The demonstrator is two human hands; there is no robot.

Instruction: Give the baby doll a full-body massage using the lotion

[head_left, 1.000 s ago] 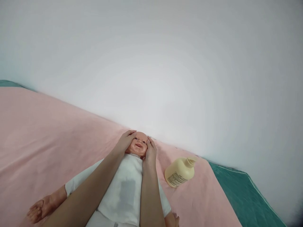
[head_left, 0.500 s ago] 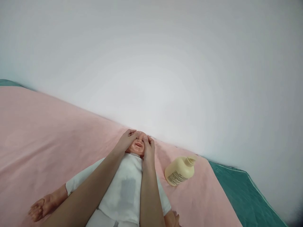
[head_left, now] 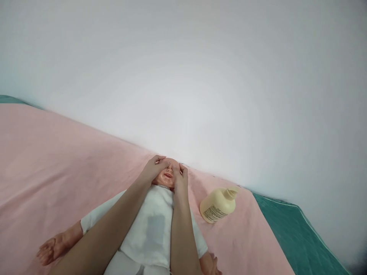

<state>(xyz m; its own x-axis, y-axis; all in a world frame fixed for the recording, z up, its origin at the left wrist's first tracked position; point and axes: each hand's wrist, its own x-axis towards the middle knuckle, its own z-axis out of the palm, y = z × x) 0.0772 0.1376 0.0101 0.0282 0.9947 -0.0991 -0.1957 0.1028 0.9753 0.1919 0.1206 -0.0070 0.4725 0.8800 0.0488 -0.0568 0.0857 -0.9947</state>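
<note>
A baby doll (head_left: 156, 225) in white clothes lies on its back on a pink cloth. Around the left-hand side of its head curves my left hand (head_left: 153, 168), with the thumb across the brow near one eye. My right hand (head_left: 180, 177) cups the other side of the head, its thumb beside the other eye. Between the two thumbs the doll's nose and open mouth show. Some fingertips are hidden behind the head. A yellow pump bottle (head_left: 218, 205) stands to the right of the doll.
The pink cloth (head_left: 71, 152) spreads under the doll and the bottle. Green fabric (head_left: 304, 233) shows at the right and at the far left. A pale wall (head_left: 183, 76) rises just behind the doll's head.
Both thumbs have moved slightly inward over the doll's eyes and brow. The doll and the bottle are nearly where they were.
</note>
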